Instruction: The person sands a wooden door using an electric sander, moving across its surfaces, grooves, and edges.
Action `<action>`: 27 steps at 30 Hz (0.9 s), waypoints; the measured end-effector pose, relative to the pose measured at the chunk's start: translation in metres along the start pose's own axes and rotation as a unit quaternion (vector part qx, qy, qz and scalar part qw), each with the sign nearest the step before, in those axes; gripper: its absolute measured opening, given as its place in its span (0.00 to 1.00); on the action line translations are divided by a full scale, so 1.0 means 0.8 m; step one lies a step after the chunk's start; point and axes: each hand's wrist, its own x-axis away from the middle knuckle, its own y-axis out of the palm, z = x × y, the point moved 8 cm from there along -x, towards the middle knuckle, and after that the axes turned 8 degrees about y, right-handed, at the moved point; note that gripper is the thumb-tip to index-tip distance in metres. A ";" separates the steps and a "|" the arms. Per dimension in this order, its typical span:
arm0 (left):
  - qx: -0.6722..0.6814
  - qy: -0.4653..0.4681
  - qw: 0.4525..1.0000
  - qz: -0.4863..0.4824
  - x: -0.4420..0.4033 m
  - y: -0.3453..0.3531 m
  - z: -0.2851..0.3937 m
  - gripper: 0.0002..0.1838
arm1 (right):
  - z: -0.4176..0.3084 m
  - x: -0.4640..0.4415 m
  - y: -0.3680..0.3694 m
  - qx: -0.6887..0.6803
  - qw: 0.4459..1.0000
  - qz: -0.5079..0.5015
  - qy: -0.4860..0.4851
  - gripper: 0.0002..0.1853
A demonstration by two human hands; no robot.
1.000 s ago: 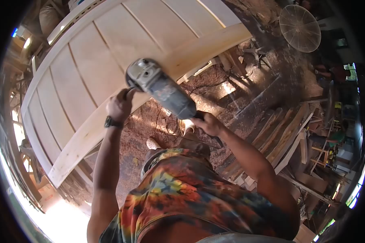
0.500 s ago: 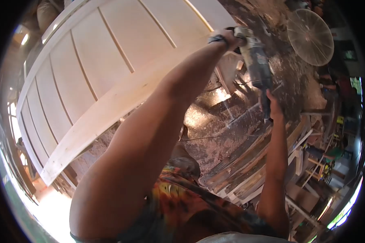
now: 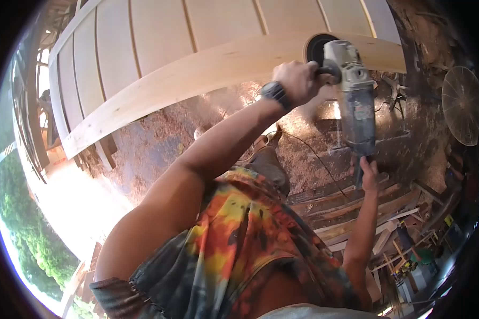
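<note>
An angle grinder (image 3: 358, 106) with a dark round disc (image 3: 318, 49) is held in both hands. Wearing a black wristwatch, my left hand (image 3: 297, 82) is wrapped around the side handle near the grinder's head. My right hand (image 3: 369, 174) grips the rear end of the body. The disc lies over the pale wooden border of a large grooved panel (image 3: 159, 32), near its right end; whether it touches the wood I cannot tell.
Wood shavings cover the floor (image 3: 159, 130) below the panel. A cord (image 3: 316, 154) trails across it. A round fan guard (image 3: 463, 106) stands at right, with stacked boards (image 3: 351, 210) at lower right. Bright daylight and greenery show at left.
The view has turned and shifted, so the panel sits higher and more of the shirt shows. The grinder appears further right and lower, its disc now visible over the panel's border. Both hands keep their hold.
</note>
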 end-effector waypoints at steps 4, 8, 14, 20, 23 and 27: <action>-0.002 0.014 0.994 0.106 0.147 -0.107 -0.095 0.15 | -0.002 0.018 0.154 0.090 0.995 -0.033 -0.038 0.20; -0.024 -0.014 0.984 0.178 0.296 -0.220 -0.176 0.15 | -0.009 0.047 0.343 0.139 0.982 -0.113 -0.062 0.20; -0.056 -0.048 0.964 0.255 0.488 -0.348 -0.308 0.16 | -0.008 0.068 0.557 0.308 0.938 -0.136 -0.086 0.25; -0.055 -0.144 0.939 0.308 0.646 -0.457 -0.419 0.15 | -0.050 0.098 0.776 0.357 0.907 -0.198 -0.104 0.29; -0.040 -0.192 0.925 0.324 0.711 -0.503 -0.482 0.16 | -0.060 0.112 0.877 0.320 0.896 -0.290 -0.100 0.35; -0.125 -0.194 0.920 0.316 0.786 -0.556 -0.576 0.19 | -0.017 0.078 0.976 0.444 0.853 -0.241 -0.131 0.36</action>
